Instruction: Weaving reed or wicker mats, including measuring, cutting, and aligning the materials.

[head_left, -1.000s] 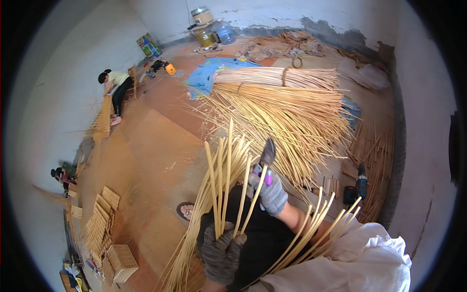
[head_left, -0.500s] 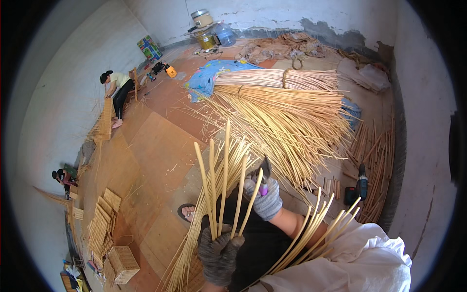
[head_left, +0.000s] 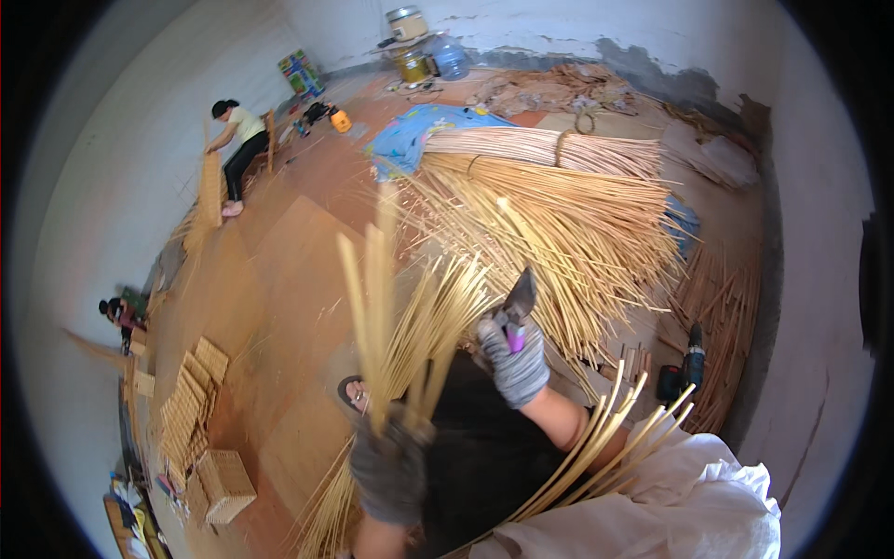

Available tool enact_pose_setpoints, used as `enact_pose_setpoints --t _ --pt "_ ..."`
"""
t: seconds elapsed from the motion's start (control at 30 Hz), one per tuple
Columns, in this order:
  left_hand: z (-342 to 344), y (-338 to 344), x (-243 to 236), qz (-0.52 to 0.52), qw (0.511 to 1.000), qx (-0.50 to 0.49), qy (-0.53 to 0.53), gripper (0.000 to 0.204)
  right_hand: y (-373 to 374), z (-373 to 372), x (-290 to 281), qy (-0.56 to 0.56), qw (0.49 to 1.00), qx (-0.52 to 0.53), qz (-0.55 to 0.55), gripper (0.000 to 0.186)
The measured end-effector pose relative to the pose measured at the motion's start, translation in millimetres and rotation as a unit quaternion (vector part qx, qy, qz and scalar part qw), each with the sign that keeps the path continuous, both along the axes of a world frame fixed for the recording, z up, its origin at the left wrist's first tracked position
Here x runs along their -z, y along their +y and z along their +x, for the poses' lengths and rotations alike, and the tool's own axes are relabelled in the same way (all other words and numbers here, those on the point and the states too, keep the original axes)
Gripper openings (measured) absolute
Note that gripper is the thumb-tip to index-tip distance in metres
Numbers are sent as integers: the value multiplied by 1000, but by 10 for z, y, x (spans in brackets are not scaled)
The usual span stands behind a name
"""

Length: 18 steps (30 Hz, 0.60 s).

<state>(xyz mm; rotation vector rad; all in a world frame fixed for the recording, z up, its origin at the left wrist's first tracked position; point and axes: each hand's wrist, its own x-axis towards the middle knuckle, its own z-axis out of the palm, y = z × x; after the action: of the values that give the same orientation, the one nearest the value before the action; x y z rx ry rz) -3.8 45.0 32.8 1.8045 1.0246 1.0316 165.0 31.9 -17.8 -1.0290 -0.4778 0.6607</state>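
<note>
My left hand (head_left: 389, 470), in a grey glove, is closed round the lower ends of several pale peeled canes (head_left: 377, 307). They stand up from the fist, fanned apart and smeared by motion. My right hand (head_left: 518, 363), in a lighter grey glove, grips pruning shears (head_left: 521, 293) with a purple handle, their dark pointed blades tilted up and away from me. The blades are apart from the held canes. More curved canes (head_left: 596, 438) lie across my lap beside the right forearm. A sheaf of thin strands (head_left: 438, 307) spreads between and beyond my hands.
Large tied cane bundles (head_left: 577, 191) lie ahead on a blue cloth (head_left: 414, 135). A cordless drill (head_left: 689, 363) stands at right near brown sticks (head_left: 717, 298). Woven panels (head_left: 191, 396) and a basket (head_left: 223, 484) are at left. Two people (head_left: 244, 140) work along the left wall.
My left hand has swung left and slightly down with the canes, which now blur. The right hand has turned the shears so more of the blades shows. The whole view has shifted slightly.
</note>
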Motion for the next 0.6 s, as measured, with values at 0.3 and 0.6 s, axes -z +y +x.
enact_pose_setpoints --t 0.3,0.6 --pt "318 73 -150 298 906 200 226 49 100 190 215 99 993 -14 56 10" --pt "106 -588 8 -109 922 271 255 20 120 152 244 94 994 -32 44 10"
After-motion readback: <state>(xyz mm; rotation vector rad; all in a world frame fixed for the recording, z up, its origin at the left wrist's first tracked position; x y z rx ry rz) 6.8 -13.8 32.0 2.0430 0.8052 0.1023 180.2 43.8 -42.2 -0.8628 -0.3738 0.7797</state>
